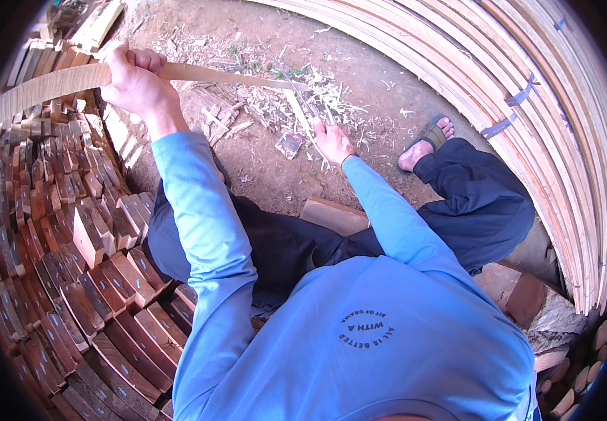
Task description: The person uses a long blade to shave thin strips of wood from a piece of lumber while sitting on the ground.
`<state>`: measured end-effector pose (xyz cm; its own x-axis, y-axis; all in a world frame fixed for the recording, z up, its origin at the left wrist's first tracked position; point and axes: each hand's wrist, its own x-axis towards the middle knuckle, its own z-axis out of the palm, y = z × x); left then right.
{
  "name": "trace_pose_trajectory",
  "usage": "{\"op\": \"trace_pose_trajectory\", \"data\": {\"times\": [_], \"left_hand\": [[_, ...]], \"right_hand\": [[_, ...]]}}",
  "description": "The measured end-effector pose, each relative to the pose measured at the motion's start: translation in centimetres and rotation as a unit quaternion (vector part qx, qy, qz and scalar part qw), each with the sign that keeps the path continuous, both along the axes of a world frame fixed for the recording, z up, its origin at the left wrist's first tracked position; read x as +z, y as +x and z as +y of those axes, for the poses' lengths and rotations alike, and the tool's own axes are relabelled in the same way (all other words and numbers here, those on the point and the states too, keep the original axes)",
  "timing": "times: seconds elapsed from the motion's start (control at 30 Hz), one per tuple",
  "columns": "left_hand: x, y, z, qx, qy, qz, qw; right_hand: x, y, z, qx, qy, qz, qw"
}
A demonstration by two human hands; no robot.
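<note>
Left hand [138, 83] clenched around a long wooden strip [65, 81], upper left.
Right hand [333, 143], mid-frame, looks curled; I cannot tell its hold. Bracing the strip should help.

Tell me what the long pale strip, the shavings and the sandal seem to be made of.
Strip: wood, apparently bare, judging by the pale matt face with faint grain-like lines.
Shavings: probably raw wood too; they are thin, pale curls and slivers.
Sandal: dull olive upper, perhaps fabric or synthetic; the look leaves it open.
</note>
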<state>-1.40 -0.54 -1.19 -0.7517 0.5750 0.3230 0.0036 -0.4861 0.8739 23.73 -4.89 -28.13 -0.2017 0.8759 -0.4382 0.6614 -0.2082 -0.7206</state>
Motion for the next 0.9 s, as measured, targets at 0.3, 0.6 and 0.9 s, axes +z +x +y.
{"op": "trace_pose_trajectory", "data": {"times": [0.3,0.6,0.9], "left_hand": [[0.0,-0.6,-0.4,0.022,0.023,-0.019,0.999],[0.2,-0.6,-0.4,0.028,0.028,-0.018,0.999],[0.1,-0.7,0.0,0.043,0.038,-0.013,0.998]], "right_hand": [[3.7,-0.3,1.5,0.017,-0.044,0.006,0.999],[4.7,0.3,3.0,0.072,-0.159,-0.031,0.984],[1.3,-0.4,1.7,0.033,-0.112,0.001,0.993]]}}
